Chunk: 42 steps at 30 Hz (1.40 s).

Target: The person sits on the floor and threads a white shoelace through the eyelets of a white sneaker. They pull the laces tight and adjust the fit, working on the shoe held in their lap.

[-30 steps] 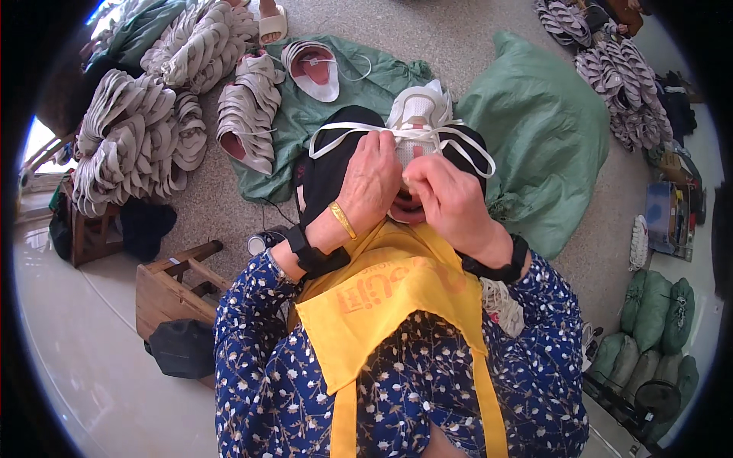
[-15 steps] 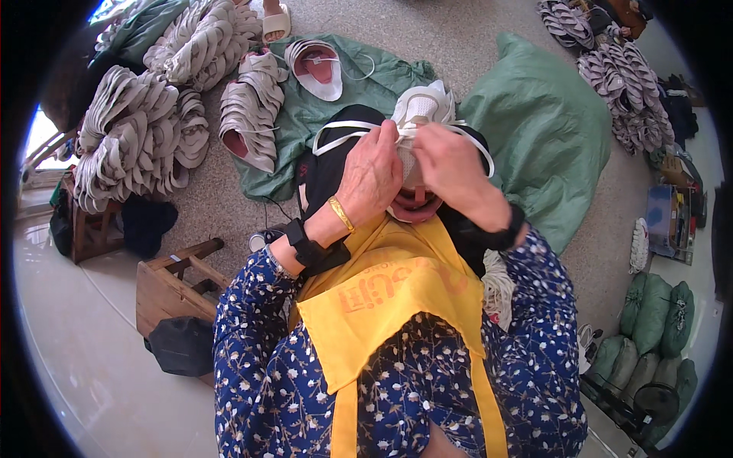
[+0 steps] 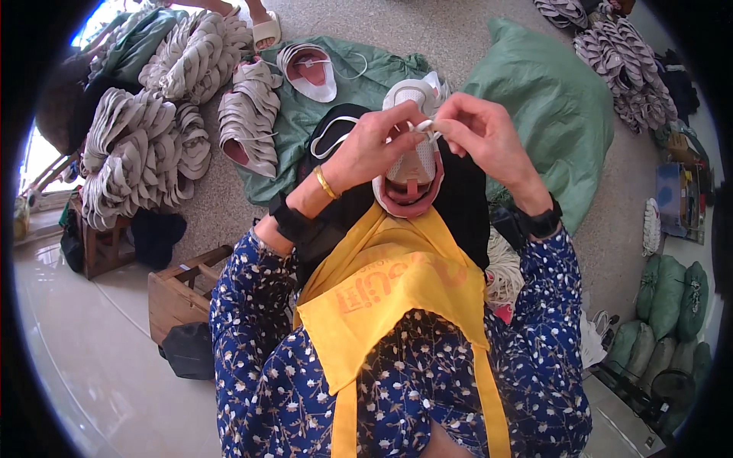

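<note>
A white and pink shoe upper (image 3: 416, 166) rests on my black-clad lap, its toe pointing away from me and its pink-lined opening toward me. Above it, my left hand (image 3: 374, 145) pinches a white shoelace (image 3: 336, 138), which loops out to the left over the black cloth. My right hand (image 3: 486, 141) is also closed on the lace, thumb and finger pinched just right of the left fingertips. Between the two hands the lace is bunched, and its exact crossing is too small to make out. A yellow apron (image 3: 389, 282) lies against the shoe's near end.
Stacked shoe uppers (image 3: 250, 118) and a loose one (image 3: 308, 72) lie ahead left on a green sack (image 3: 355, 95). A full green sack (image 3: 546, 107) lies right, with a lace bundle (image 3: 502, 267) by my hip. A wooden stool (image 3: 179, 301) stands left; a person's sandalled foot (image 3: 266, 32) shows beyond.
My hands have lifted off the shoe's tongue, the right one opening outward to the right, both still pinching lace. The foot at the far left has shifted, and the view has moved slightly.
</note>
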Tool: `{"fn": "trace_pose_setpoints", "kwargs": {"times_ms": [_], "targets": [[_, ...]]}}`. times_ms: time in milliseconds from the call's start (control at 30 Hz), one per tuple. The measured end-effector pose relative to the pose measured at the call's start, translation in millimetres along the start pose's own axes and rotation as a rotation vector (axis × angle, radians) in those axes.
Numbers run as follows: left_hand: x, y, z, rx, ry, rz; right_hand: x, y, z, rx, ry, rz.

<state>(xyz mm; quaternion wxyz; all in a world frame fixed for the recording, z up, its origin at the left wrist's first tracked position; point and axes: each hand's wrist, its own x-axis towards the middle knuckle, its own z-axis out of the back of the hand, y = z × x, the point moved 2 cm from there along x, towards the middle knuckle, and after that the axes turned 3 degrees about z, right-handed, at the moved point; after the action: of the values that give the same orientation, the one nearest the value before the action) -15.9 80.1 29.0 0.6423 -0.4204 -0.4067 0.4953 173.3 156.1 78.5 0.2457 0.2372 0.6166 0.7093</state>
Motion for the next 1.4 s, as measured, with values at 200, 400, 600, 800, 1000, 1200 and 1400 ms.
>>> {"fn": "trace_pose_setpoints", "kwargs": {"times_ms": [200, 400, 600, 800, 1000, 1200, 1400], "targets": [[7, 3, 4, -0.486, 0.186, 0.151, 9, -6, 7, 0.007, 0.076, 0.001], [13, 11, 0, -0.5, 0.287, 0.168, 8, -11, 3, 0.036, 0.11, 0.01], [15, 21, 2, -0.406, 0.269, 0.138, 4, -16, 2, 0.108, 0.092, 0.04], [4, 21, -3, -0.46, -0.021, 0.211, -27, -31, -10, 0.133, 0.052, -0.102], [-47, 26, 60, -0.465, -0.215, 0.4, -96, -76, 59, 0.232, -0.111, -0.281], [-147, 55, 167, -0.412, -0.436, 0.501, -235, -104, 188, 0.317, -0.598, -0.319], [-104, 31, 104, 0.406, -0.413, 0.216, -173, -90, 127, -0.147, -0.415, -0.388]]}}
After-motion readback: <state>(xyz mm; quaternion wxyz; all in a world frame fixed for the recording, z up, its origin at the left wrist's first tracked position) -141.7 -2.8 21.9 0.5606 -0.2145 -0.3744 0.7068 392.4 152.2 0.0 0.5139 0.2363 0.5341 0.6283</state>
